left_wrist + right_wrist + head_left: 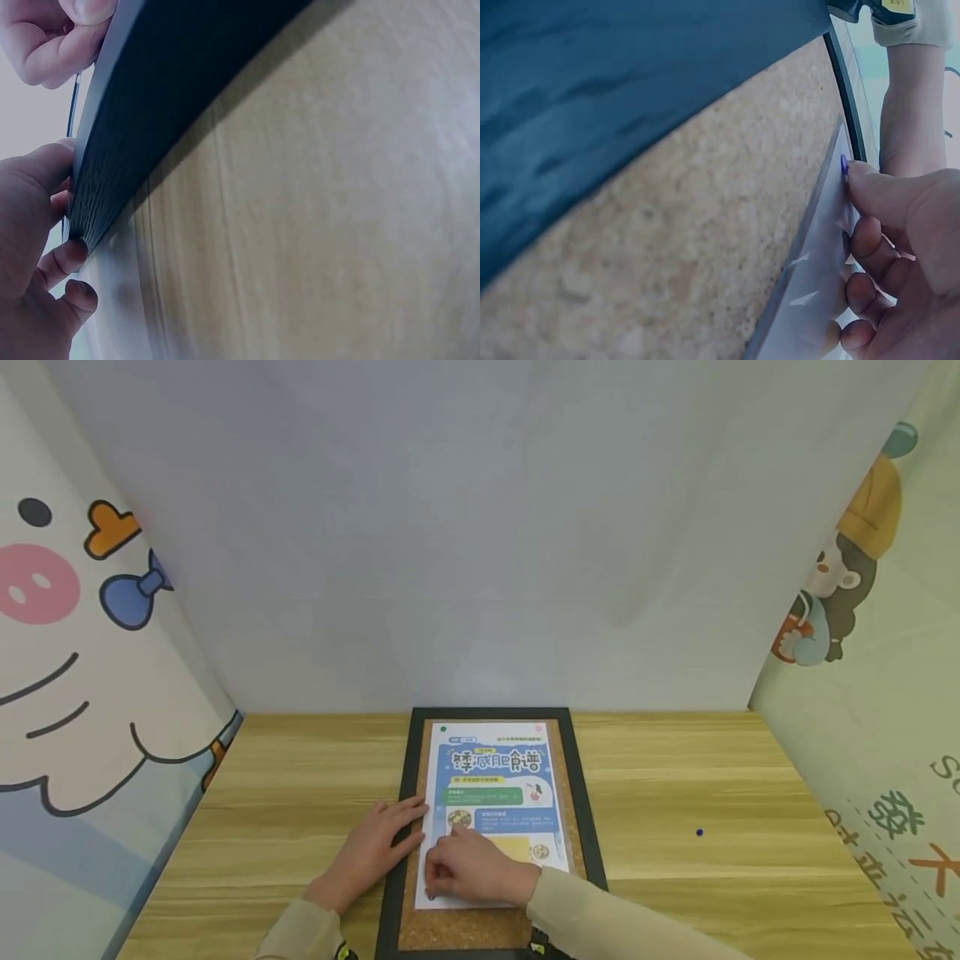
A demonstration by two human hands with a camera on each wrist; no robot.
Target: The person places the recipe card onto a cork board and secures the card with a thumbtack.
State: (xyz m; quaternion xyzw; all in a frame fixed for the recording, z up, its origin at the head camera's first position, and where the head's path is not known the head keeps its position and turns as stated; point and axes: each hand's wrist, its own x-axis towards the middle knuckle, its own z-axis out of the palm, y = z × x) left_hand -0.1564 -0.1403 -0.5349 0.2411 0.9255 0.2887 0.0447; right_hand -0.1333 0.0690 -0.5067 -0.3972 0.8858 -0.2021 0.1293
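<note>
A printed poster [498,760] lies on a cork board [450,931] with a black frame [588,810]. My right hand [476,864] is over the poster's lower left part, fingers curled in. Its thumb presses a purple thumbtack [844,165] at the sheet's lower left corner; the index fingertip is apart from it. My left hand [375,847] rests across the frame's left side, fingers extended toward the sheet's edge. In the left wrist view, its fingers [56,161] touch the black frame. A green thumbtack [443,729] and a pink one [538,727] sit at the poster's top corners.
One dark blue thumbtack [700,832] lies on the wood-grain table [712,768], right of the board. A plain pale curtain [480,543] hangs behind the table. Printed cloths with cartoon figures hang at the left [67,693] and right [847,693].
</note>
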